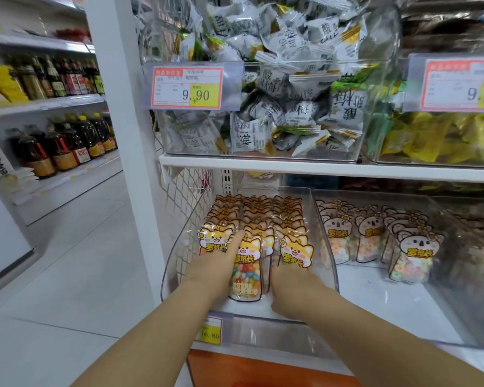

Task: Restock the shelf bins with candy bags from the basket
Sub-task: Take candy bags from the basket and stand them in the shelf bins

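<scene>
A clear shelf bin (323, 247) on the lower shelf holds three rows of fox-shaped candy bags (263, 210). Both my hands are inside its front. My left hand (214, 268) lies against the left side of the front middle candy bag (246, 270), fingers stretched up along it. My right hand (294, 286) sits just right of that bag, below the front bag of the right row (295, 251); its fingers are hidden behind the bags. An orange basket (263, 370) shows at the bottom edge.
A second clear bin (444, 303) to the right holds koala-shaped candy bags (411, 258). The shelf above carries bins of grey wrapped sweets (277, 93) and yellow ones (430, 138) with price tags. Bottles (62, 146) line shelves across the aisle on the left.
</scene>
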{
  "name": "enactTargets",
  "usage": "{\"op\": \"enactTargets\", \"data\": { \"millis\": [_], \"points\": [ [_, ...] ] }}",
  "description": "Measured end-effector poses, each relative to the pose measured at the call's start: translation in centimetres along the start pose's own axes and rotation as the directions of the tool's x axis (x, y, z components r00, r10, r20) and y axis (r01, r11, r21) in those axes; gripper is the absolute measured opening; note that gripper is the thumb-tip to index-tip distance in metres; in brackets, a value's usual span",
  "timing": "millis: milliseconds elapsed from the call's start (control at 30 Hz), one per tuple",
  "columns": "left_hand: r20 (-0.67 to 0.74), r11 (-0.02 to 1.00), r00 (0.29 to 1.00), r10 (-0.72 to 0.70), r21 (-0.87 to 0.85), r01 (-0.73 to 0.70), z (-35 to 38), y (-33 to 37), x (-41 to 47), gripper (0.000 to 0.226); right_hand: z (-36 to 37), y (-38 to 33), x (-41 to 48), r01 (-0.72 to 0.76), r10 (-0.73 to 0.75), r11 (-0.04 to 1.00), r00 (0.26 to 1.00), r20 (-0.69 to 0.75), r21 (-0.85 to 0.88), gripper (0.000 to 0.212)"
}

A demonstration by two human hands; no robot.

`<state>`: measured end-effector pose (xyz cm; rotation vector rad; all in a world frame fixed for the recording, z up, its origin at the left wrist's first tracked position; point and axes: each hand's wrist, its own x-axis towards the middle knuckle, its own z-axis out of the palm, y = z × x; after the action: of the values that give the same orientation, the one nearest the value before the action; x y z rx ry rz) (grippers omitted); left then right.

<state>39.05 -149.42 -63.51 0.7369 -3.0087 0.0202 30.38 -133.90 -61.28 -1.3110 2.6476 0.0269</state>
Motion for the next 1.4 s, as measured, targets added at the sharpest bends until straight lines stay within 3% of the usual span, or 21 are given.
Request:
{"op": "enactTargets", "data": {
  "millis": [133,300,400,500,600,700,1067,1167,1300,1400],
  "points": [
    [0.026,0.991,0.999,0.044,-0.126,-0.041,-0.4,0.1,-0.7,0.122,0.9,0.1,0.8,-0.068,0.068,0.997,0.998,0.019,0.028,0.041],
    [0.030,0.993,0.998,0.056,-0.106,-0.053,-0.8,0.3,-0.7,0.122,1.3,0.2,1.7,-0.109,0.108,0.994,0.993,-0.057,-0.029,0.037],
    [0.039,0.993,0.999,0.038,-0.112,-0.033,-1.0,0.6,-0.4,0.118,1.2,0.0,1.8,-0.152,0.162,0.977,0.985,-0.055,0.148,0.052],
    [0.034,0.983,0.999,0.010,-0.186,-0.003,-0.6,0.5,-0.3,0.118,0.8,-0.3,1.9,-0.223,0.262,0.861,0.965,-0.022,0.458,0.076],
    [0.030,0.953,0.998,-0.056,-0.297,0.062,-0.2,0.2,-0.2,0.122,0.6,-0.9,1.9,-0.256,0.348,0.710,0.938,-0.011,0.657,0.074],
    [0.064,0.929,0.994,-0.094,-0.352,0.111,0.0,0.0,-0.3,0.115,0.6,-1.2,1.7,-0.254,0.397,0.620,0.917,-0.018,0.742,0.069],
    [0.163,0.821,0.979,-0.125,-0.537,0.195,0.0,-0.9,0.2,0.030,0.0,-1.0,1.7,-0.273,0.374,0.781,0.925,-0.071,0.562,0.046],
    [0.138,0.834,0.978,-0.154,-0.513,0.204,0.0,-0.8,0.0,0.028,0.3,-0.9,1.8,-0.234,0.347,0.805,0.931,-0.112,0.545,0.047],
    [0.138,0.900,0.980,-0.147,-0.393,0.190,0.1,-0.6,-0.1,0.050,0.5,-0.7,2.1,-0.198,0.320,0.839,0.933,-0.165,0.507,0.039],
    [0.144,0.886,0.977,-0.159,-0.416,0.206,0.0,-0.6,0.0,0.052,0.6,-0.8,2.6,-0.184,0.304,0.859,0.934,-0.188,0.477,0.038]
  ]
}}
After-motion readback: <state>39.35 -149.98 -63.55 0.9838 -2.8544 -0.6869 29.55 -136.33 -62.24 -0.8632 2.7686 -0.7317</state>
